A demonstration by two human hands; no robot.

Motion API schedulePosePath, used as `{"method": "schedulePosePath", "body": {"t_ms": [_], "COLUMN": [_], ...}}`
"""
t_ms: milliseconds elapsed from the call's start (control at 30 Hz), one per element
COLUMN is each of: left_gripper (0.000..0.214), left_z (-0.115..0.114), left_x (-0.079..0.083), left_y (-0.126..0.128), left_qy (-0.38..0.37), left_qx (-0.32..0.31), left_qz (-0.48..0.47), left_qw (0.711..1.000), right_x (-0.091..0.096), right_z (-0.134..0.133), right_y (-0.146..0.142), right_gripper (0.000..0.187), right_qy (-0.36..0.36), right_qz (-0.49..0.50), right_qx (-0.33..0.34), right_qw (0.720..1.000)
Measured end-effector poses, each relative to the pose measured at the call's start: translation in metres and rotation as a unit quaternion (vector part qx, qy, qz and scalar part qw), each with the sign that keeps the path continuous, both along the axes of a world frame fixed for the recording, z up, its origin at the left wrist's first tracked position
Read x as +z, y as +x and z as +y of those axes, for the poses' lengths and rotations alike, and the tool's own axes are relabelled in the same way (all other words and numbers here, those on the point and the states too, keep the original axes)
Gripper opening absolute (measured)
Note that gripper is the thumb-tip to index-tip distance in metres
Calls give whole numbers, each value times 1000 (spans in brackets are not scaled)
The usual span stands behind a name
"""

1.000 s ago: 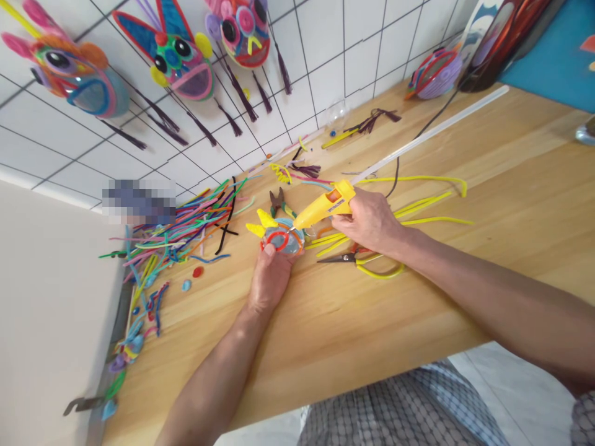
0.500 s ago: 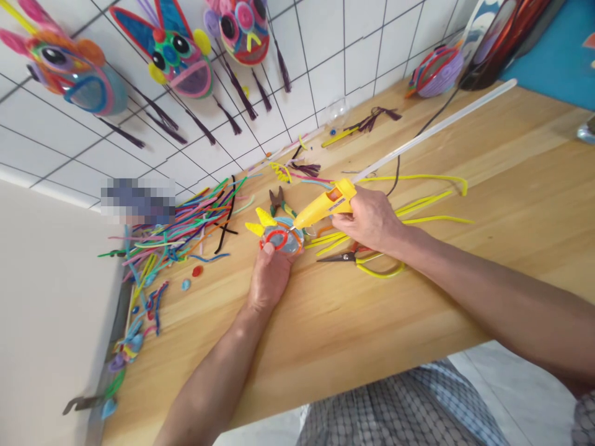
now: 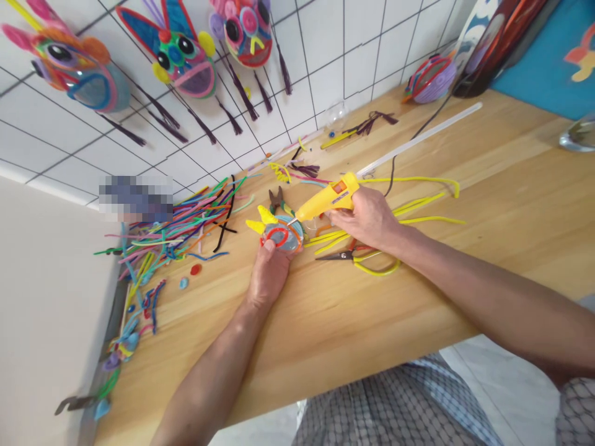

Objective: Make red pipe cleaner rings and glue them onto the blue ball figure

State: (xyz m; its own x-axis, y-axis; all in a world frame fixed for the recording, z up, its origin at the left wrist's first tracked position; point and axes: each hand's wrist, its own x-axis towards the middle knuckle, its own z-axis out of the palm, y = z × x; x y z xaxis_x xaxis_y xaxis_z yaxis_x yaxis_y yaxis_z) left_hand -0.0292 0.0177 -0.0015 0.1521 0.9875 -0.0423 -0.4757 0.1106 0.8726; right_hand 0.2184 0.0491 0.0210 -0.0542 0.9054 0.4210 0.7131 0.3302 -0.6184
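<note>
My left hand (image 3: 271, 271) is closed on a small round clear ornament (image 3: 294, 240) trimmed with blue and orange pipe cleaner, with two yellow points and a red oval ring on it. The left thumb presses near the red ring. My right hand (image 3: 372, 217) is wrapped round a yellow hot glue gun (image 3: 328, 197). Its metal nozzle points down left at the ornament's upper edge, and I cannot tell whether it touches. A long clear glue stick (image 3: 423, 139) juts from the gun's back. Scissors (image 3: 356, 257) with yellow handles lie below the right hand.
Pliers (image 3: 277, 198) lie just behind the ornament. A heap of coloured pipe cleaners (image 3: 186, 226) covers the table's left side; yellow ones (image 3: 423, 203) lie beyond my right hand. Decorated ornaments (image 3: 186, 62) with tassels hang on the tiled wall. A dark cord (image 3: 425, 127) crosses the back.
The glue gun has tilted a little, its nozzle shifting slightly up and left along the ornament's rim. The ornament stays in my left hand, and the camera view has shifted slightly.
</note>
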Motion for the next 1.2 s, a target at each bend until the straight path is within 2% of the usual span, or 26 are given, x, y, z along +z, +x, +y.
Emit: {"method": "schedulePosePath", "body": {"t_ms": [100, 200, 300, 467, 667, 867, 967, 1033, 1067, 1133, 1200], "left_gripper": [46, 47, 45, 45, 49, 49, 48, 46, 45, 46, 47], "left_z": [3, 4, 5, 5, 7, 7, 7, 7, 7, 7, 6], "left_x": [-5, -10, -13, -14, -16, -17, -17, -17, -16, -16, -15], "left_y": [-2, -2, 1, 4, 5, 5, 6, 7, 8, 8, 7], "left_qy": [-8, 0, 10, 10, -1, 0, 6, 9, 10, 11, 18], "left_qx": [-5, -8, -14, -2, 4, 8, 6, 6, 8, 13, 14], "left_qz": [-2, -17, -29, -42, -46, -52, -62, -66, -68, -69, -67], "left_qw": [1000, 1000, 999, 999, 999, 999, 998, 998, 998, 997, 997], "right_x": [7, 10, 6, -8, -16, -10, -2, 2, 3, 5, 8], "right_z": [8, 32, 62, 93, 97, 72, 45, 22, 9, -14, -31], "right_y": [15, 42, 72, 98, 101, 114, 103, 77, 59, 16, -24], "right_gripper": [29, 44, 41, 44, 39, 50, 49, 49, 51, 57, 65], "right_qy": [-14, 4, -48, -129, -148, -134, -74, -55, -61, -103, -155], "right_qz": [22, 4, -46, -104, -134, -156, -103, 9, 80, 215, 315], "right_qx": [-46, -153, -231, -288, -300, -304, -263, -166, -108, -7, 55], "right_qw": [999, 988, 971, 943, 933, 930, 956, 985, 989, 971, 935]}}
